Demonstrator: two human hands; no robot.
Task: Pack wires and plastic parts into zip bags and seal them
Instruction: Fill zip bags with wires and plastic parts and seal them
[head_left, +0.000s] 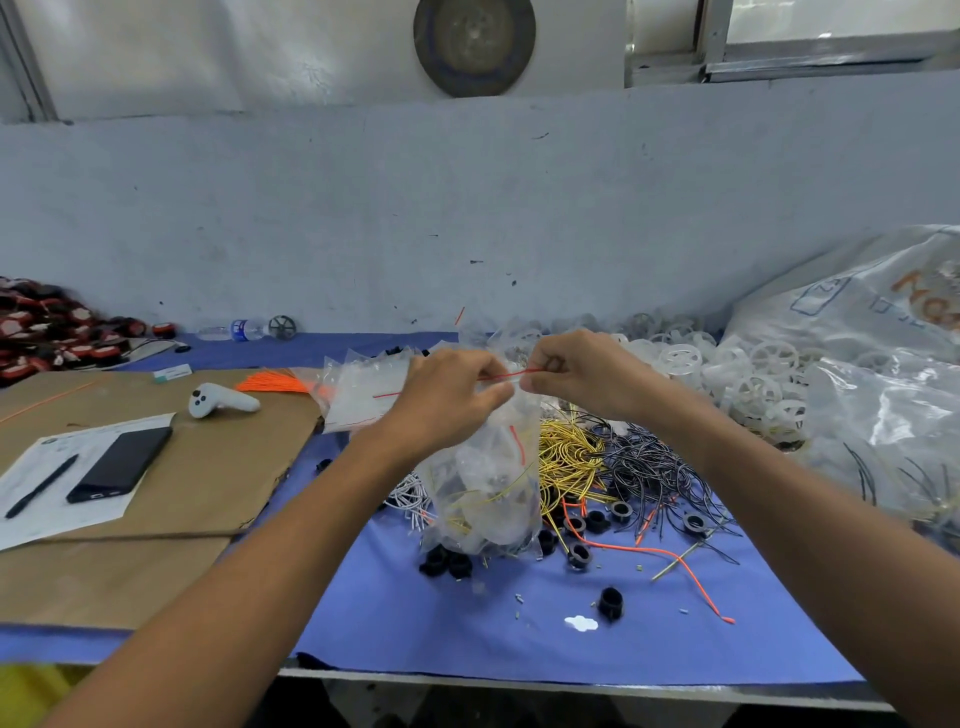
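Observation:
A clear zip bag (483, 483) with a red zip line hangs over the blue table cover, holding wires and plastic parts. My left hand (447, 395) and my right hand (571, 371) pinch the bag's top edge from both sides, fingers closed on the red strip. Behind the bag lie yellow wires (566, 457), black wires (649, 467), white wires (410, 493) and black plastic rings (579, 556). A stack of empty zip bags (363, 389) rests to the left of my left hand.
Cardboard (208, 467) at left carries a phone (122, 462), a pen (41, 486), paper and a white controller (221, 400). Orange wires (275, 384) lie beside it. White plastic wheels (727, 374) and large plastic sacks (883, 338) fill the right. A water bottle (234, 330) lies at the wall.

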